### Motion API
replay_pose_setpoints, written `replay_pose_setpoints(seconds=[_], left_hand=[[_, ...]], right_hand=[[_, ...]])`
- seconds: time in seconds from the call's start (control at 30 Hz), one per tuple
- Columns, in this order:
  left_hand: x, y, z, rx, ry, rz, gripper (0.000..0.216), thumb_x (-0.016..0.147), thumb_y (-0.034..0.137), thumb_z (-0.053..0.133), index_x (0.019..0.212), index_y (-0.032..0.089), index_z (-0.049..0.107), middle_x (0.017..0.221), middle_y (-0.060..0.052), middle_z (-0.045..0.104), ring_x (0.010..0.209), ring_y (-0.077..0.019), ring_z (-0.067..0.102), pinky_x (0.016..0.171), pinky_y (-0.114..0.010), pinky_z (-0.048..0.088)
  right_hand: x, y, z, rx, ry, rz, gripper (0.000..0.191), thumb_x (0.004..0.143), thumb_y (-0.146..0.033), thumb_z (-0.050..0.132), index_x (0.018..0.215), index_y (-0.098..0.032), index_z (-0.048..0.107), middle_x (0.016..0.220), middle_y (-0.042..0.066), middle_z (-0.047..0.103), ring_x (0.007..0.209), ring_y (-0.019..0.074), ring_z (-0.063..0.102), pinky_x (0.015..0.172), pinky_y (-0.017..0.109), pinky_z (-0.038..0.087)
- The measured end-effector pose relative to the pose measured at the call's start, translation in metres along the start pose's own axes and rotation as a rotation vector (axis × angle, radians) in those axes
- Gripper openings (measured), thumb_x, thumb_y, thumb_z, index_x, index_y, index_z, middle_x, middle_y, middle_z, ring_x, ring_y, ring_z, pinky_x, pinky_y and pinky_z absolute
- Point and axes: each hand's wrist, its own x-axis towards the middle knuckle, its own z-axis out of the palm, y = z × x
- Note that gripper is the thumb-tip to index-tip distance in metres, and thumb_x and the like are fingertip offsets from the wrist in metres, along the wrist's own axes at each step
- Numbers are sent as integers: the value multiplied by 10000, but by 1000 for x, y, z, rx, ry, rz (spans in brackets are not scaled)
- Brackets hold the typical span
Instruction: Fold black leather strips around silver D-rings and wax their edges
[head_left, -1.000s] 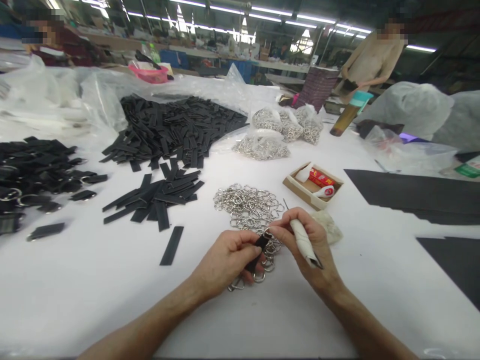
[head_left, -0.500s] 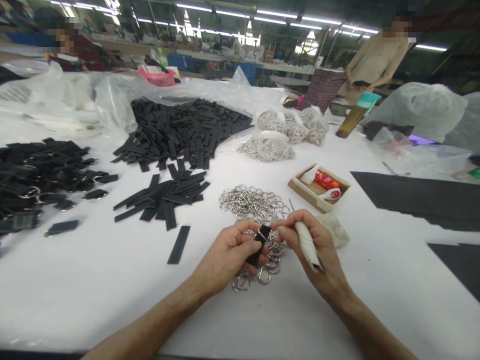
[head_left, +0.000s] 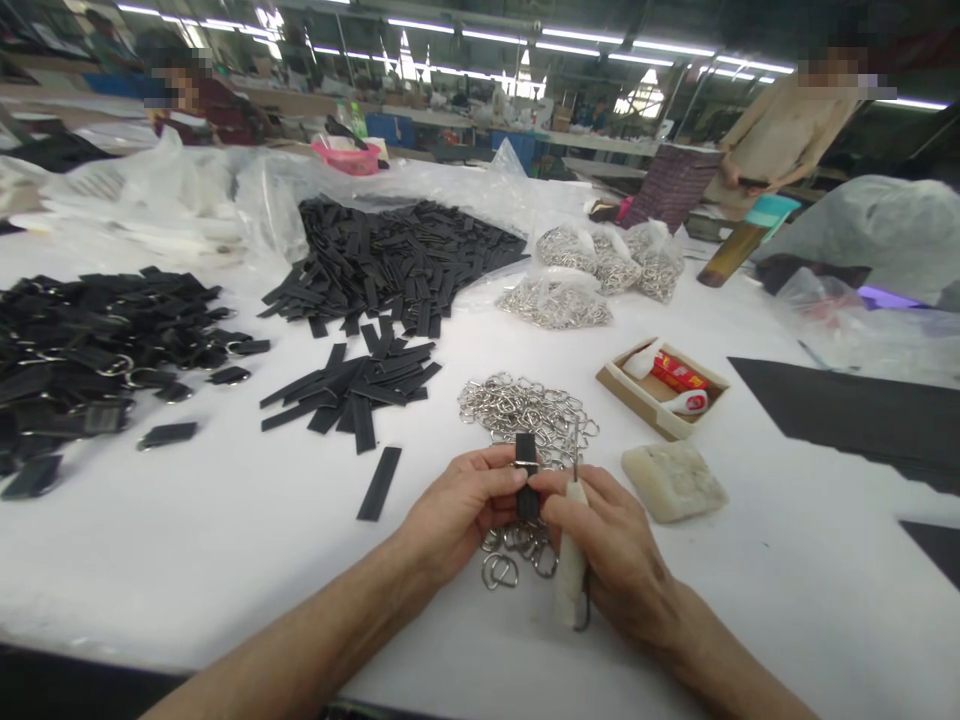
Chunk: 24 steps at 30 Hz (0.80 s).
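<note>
A short black strap [head_left: 526, 473] with a metal ring at its top is pinched between the fingertips of both hands just below the centre of the frame, held upright over the near edge of a heap of loose metal D-rings [head_left: 529, 412]. The left hand [head_left: 465, 507] is closed on the strap from the left side, thumb and forefinger pressed against it. The right hand [head_left: 609, 545] is closed on the strap from the right, and a white-handled tool [head_left: 571, 570] is also gripped in its palm, the handle pointing toward the lower edge of the frame and a thin metal tip rising above the fingers. The two hands are brought together, touching at the strap. Just right of the hands a pale waxy block [head_left: 673, 481] lies on the white table [head_left: 187, 560], and beyond it an open cardboard box [head_left: 660, 385] is seen. Left of centre a small pile of black strips [head_left: 356, 390] is spread out, with a single strip [head_left: 379, 483] lying apart nearer the hands. A large heap of black strips [head_left: 397, 255] fills the upper middle, and bags of rings [head_left: 600, 270] sit to its right. At far left, finished straps with rings [head_left: 82, 350] are piled.
</note>
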Motion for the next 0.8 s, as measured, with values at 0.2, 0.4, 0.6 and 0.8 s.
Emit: replay_pose_setpoints(seconds=[0.2,0.4,0.6,0.8], left_hand=[[-3,0,3,-65,-35,-35,140,689,116,680,827,108,658,810,-67,706,689,-142,650,714,-277,526],[-2,0,4,-37,83,-66,124,706,195,703,753,127,611,713,-55,703,613,-170,671,639,-312,557],[-4,-4,11,155,89,20,132,766,227,665,797,98,666,690,-63,705,586,-130,656,611,-229,526],[-11,-2,16,314,31,117,211,836,315,598,884,127,679,786,-62,704,720,-169,655,711,-299,521]], right_hand=[[-9,-3,-1,122,6,201,193,863,-41,464,814,-222,510,870,49,647,740,193,571,643,316,439],[-13,-8,7,325,134,486,157,853,-109,560,880,-259,523,851,-7,618,737,154,580,627,267,454],[-3,-14,5,406,219,777,90,812,-213,621,819,-233,533,711,-30,565,570,113,500,464,199,395],[5,-13,-1,479,261,836,104,791,-222,612,779,-212,508,630,-46,508,507,102,449,434,192,376]])
